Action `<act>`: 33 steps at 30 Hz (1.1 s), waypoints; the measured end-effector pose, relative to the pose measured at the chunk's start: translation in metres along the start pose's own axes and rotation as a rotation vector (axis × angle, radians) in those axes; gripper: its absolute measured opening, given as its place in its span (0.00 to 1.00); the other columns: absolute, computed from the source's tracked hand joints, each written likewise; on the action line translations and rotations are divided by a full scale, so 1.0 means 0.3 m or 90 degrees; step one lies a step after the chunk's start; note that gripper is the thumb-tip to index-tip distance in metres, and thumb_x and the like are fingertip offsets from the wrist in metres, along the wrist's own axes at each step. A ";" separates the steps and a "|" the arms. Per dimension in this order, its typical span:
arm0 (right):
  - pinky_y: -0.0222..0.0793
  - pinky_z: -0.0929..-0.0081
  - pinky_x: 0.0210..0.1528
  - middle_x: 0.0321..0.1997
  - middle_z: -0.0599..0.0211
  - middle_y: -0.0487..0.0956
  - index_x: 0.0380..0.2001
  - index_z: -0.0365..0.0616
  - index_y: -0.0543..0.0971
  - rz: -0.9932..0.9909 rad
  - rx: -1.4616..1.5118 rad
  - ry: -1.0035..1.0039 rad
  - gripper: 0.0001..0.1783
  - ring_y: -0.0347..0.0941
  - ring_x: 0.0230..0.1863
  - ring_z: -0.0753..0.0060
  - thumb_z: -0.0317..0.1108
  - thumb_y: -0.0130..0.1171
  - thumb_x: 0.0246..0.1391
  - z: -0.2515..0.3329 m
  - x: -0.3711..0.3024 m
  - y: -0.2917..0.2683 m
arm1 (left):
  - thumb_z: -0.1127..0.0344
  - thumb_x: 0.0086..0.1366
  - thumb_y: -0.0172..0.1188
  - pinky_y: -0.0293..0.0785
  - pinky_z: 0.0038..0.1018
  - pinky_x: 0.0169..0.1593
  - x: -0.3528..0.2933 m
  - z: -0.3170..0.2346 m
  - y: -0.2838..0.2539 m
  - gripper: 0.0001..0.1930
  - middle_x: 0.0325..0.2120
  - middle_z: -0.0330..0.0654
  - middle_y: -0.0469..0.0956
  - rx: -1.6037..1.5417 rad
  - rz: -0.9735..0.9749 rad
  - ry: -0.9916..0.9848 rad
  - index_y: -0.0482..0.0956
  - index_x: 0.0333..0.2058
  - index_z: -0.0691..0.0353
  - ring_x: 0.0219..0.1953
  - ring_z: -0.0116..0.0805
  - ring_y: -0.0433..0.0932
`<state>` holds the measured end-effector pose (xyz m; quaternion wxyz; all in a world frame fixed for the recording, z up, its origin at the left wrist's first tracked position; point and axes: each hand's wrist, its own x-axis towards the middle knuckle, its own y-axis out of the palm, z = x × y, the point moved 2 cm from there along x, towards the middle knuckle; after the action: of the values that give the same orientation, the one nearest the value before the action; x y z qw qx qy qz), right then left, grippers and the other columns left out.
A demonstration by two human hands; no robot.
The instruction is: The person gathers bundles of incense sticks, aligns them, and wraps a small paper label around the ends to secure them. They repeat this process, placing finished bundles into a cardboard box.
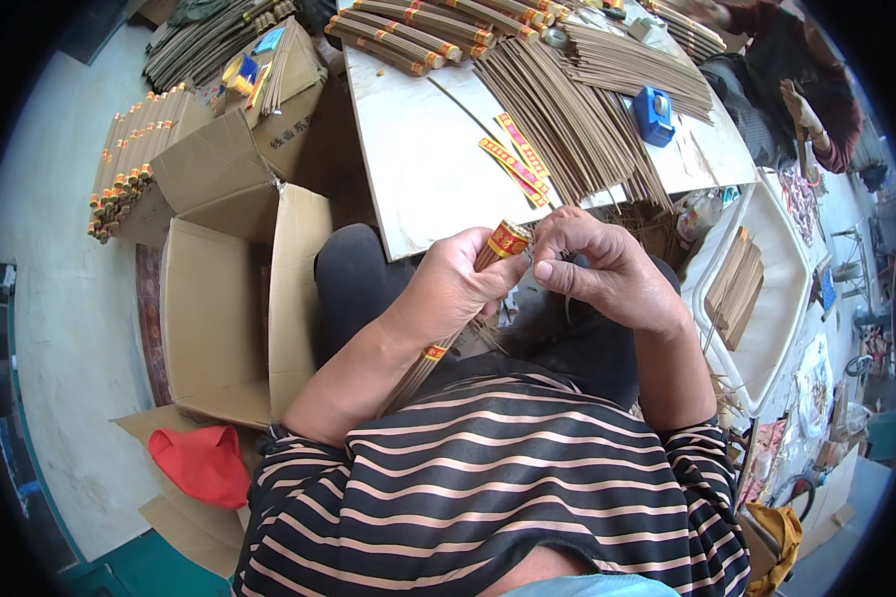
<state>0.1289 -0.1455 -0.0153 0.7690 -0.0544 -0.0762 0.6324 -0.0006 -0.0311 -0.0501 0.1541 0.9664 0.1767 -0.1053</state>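
Head view: left hand (448, 282) clamped on a bundle (508, 240); right hand (607, 271) curled alongside, grip unclear to me. Sticks (560, 124) crowd the tabletop (403, 154); box (214, 308) at left.

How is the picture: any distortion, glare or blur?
In the head view, the corners are black and the pale floor shows a curved edge; in the head view, the white tabletop looks bright, nearly washed out, while the left hand, right hand and stick bundle look fairly sharp.
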 end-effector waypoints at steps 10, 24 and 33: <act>0.62 0.76 0.41 0.29 0.70 0.72 0.25 0.40 0.74 0.008 -0.127 0.011 0.08 0.65 0.35 0.75 0.33 0.60 0.50 0.055 0.029 0.030 | 0.64 0.60 0.58 0.66 0.15 0.23 -0.021 0.011 -0.019 0.14 0.23 0.35 0.72 0.025 0.016 0.017 0.71 0.39 0.69 0.19 0.18 0.67; 0.64 0.75 0.35 0.28 0.65 0.71 0.26 0.37 0.75 -0.063 -0.292 0.030 0.07 0.68 0.32 0.71 0.30 0.60 0.49 0.081 0.029 0.041 | 0.65 0.61 0.57 0.68 0.15 0.23 -0.007 0.007 -0.008 0.14 0.24 0.38 0.75 0.061 0.004 0.018 0.71 0.40 0.70 0.19 0.18 0.69; 0.64 0.74 0.32 0.27 0.61 0.71 0.25 0.35 0.75 -0.134 -0.379 0.048 0.10 0.69 0.29 0.70 0.32 0.62 0.46 0.081 0.024 0.058 | 0.65 0.61 0.57 0.67 0.16 0.26 -0.018 -0.007 0.000 0.14 0.24 0.38 0.74 0.094 -0.006 0.015 0.71 0.40 0.70 0.21 0.18 0.68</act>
<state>0.1089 -0.1355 0.0059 0.7826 -0.2921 -0.2348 0.4971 -0.0052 -0.0320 -0.0467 0.0801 0.9755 0.1746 -0.1071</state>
